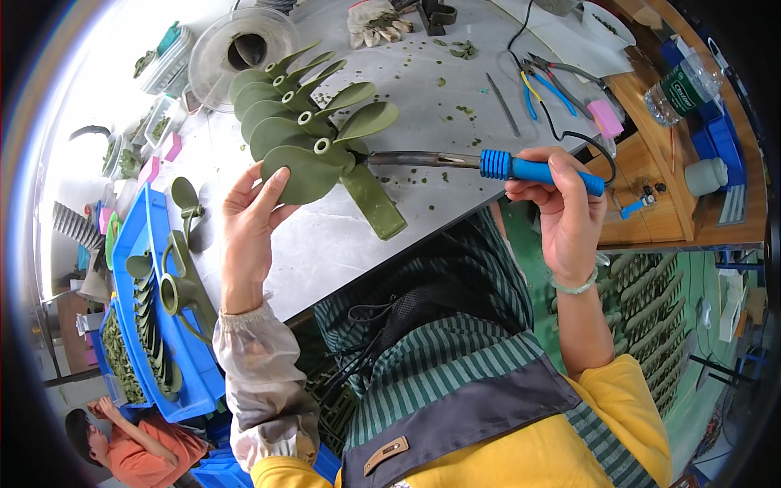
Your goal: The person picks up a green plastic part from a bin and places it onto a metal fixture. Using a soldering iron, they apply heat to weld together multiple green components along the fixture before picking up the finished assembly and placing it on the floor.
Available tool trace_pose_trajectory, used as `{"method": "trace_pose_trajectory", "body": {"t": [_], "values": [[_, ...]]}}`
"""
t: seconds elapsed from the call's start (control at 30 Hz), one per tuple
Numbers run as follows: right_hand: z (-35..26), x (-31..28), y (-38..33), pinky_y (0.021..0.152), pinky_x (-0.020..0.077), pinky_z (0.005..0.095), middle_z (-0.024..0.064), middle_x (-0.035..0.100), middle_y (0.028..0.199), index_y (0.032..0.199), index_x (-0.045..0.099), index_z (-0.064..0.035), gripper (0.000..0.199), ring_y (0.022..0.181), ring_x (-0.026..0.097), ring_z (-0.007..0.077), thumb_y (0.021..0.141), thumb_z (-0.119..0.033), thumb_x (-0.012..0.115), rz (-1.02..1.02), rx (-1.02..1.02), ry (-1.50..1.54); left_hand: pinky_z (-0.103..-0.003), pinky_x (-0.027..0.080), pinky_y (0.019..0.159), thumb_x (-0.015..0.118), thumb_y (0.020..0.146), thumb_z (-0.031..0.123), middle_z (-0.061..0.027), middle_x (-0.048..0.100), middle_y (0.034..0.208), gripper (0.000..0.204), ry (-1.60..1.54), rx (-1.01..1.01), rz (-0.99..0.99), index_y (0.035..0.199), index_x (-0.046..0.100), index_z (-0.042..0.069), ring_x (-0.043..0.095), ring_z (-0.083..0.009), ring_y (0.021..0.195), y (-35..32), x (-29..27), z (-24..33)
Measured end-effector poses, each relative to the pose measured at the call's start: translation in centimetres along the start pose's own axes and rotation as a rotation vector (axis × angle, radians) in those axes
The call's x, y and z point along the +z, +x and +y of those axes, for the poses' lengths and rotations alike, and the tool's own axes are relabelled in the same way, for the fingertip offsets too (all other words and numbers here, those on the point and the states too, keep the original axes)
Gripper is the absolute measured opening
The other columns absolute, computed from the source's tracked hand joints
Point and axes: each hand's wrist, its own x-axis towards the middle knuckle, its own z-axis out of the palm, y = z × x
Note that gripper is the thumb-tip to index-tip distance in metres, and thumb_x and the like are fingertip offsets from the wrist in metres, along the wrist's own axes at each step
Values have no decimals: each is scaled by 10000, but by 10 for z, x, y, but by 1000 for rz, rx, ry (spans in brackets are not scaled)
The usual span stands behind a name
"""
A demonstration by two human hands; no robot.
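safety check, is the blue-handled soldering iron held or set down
Held: the right hand grips the soldering iron by its blue handle.

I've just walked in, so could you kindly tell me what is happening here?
A person at a table holds the front blade of a row of green parts in the left grip. The right grip holds a blue tool, its tip by that blade's base; whether they touch is unclear. More green parts lie in a blue bin.
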Motion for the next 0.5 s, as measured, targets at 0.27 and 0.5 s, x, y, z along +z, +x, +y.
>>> {"method": "trace_pose_trajectory", "body": {"t": [0.27,0.5], "values": [[2,2,2,668,559,281,137,661,834,942,625,87,282,679,672,189,945,-155,481,5,1,11,-227,563,677,635,883,115,-88,694,912,214,24,7,-20,1073,619,18,681,-141,802,2,-2,0],[-2,2,0,667,559,280,133,658,826,937,623,90,280,679,670,188,942,-147,475,-17,16,4,-212,573,666,612,892,79,-87,688,917,213,34,20,-7,1089,619,1,679,-129,778,2,0,2]]}}
